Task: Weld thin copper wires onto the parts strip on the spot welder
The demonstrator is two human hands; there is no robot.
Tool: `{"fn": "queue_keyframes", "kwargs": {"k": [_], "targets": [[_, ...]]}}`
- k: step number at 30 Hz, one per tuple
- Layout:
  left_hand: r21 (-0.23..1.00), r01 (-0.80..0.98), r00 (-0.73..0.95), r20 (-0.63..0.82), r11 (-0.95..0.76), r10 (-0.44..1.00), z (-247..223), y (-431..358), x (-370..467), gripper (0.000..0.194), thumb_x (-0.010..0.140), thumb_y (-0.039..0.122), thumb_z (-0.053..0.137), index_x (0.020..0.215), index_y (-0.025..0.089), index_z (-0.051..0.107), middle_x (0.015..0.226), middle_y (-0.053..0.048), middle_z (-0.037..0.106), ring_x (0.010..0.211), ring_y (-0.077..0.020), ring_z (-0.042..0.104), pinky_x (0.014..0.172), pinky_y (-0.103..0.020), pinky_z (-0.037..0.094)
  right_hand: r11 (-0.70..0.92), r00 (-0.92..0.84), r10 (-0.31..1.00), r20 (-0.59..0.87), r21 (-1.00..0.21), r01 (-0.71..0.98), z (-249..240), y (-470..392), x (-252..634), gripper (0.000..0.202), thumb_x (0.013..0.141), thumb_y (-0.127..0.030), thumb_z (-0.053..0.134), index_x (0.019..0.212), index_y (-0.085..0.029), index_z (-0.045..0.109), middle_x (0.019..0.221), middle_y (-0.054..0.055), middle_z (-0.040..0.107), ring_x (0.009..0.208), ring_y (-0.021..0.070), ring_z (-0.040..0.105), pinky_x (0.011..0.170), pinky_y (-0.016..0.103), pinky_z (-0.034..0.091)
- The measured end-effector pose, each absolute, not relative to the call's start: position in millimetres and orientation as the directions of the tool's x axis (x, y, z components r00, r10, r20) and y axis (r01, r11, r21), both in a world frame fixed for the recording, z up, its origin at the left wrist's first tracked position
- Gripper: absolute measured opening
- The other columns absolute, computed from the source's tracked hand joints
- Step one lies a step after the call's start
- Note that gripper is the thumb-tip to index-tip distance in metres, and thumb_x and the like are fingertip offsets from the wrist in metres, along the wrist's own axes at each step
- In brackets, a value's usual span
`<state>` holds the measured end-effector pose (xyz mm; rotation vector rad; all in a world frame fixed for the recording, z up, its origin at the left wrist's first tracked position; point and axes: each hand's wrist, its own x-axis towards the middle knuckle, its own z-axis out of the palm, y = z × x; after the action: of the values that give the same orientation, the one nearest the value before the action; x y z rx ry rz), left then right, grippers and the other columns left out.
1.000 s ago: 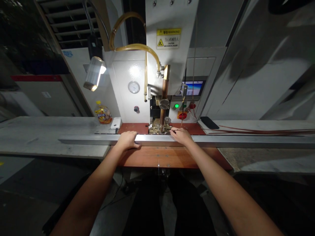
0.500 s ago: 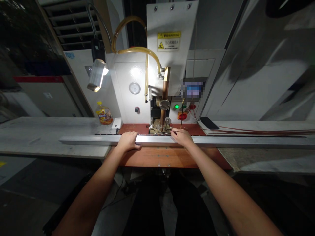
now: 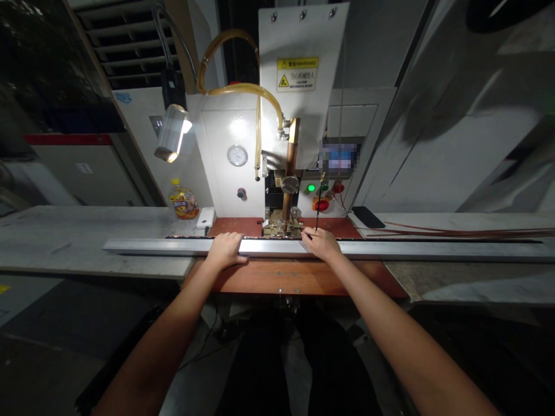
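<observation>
A long silver metal bar [image 3: 277, 247] with a flat front face lies across the worktop before the machine. My left hand [image 3: 225, 249] is wrapped over it, fingers on top and thumb along the front. On the right of the machine head, my right hand [image 3: 321, 242] rests at the bar with its fingers pinched together. Whatever it pinches is too small to make out. A thin dark rod [image 3: 318, 208] runs down behind that hand. Between the hands, the copper-coloured electrode [image 3: 287, 211] of the machine points down at a metal fixture [image 3: 280, 224] just behind the bar.
A lit lamp [image 3: 172, 134] hangs at the left. A bottle of orange liquid [image 3: 184, 202] and a white box [image 3: 206, 218] stand on the left worktop. On the right lie a black phone [image 3: 368, 217] and several thin reddish strips [image 3: 442, 232]. A green button [image 3: 311, 188] glows.
The bar has shifted very slightly left. The lower end of the thin dark rod has swung a little left, and my right fingers have moved slightly. My left hand keeps its grip.
</observation>
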<state>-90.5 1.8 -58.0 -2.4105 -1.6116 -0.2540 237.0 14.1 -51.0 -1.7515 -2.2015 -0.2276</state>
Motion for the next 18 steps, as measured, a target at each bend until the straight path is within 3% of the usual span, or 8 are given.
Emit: {"fn": "queue_keyframes", "kwargs": {"k": [18], "targets": [[-0.082, 0.929, 0.369, 0.275, -0.361, 0.888, -57.9, -0.8, -86.4, 0.063, 0.061, 0.054, 0.075, 0.111, 0.022, 0.054, 0.109, -0.012, 0.064, 0.102, -0.0309, 0.057, 0.088, -0.039, 0.038, 0.267, -0.208, 0.891, 0.404, -0.095, 0.959, -53.8, 10.7, 239.7, 0.036, 0.094, -0.038, 0.035, 0.093, -0.025, 0.068, 0.086, 0.004, 0.07, 0.078, 0.0171, 0.062, 0.065, 0.025, 0.035]]}}
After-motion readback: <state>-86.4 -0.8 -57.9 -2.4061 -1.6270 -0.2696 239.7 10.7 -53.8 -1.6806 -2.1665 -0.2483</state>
